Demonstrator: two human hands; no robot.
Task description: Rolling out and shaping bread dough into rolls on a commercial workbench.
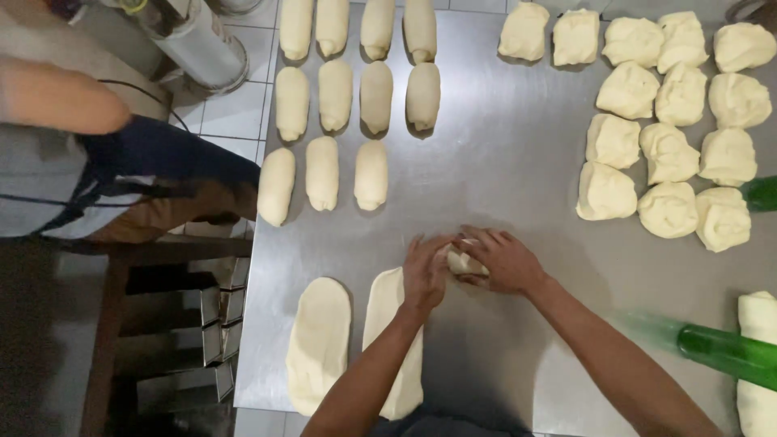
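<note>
Both hands: left (424, 273), right (503, 260), cupping dough piece (464, 262).

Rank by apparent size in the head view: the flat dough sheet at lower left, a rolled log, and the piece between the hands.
1. Flat sheet, largest, though nearest the camera.
2. Rolled log.
3. Piece between the hands, mostly covered, so unsure.

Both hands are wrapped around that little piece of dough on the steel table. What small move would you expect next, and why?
Probably rolling it up tighter: the left hand and right hand cup a half-rolled dough piece, while finished logs lie in rows and two flattened strips wait nearby.
</note>
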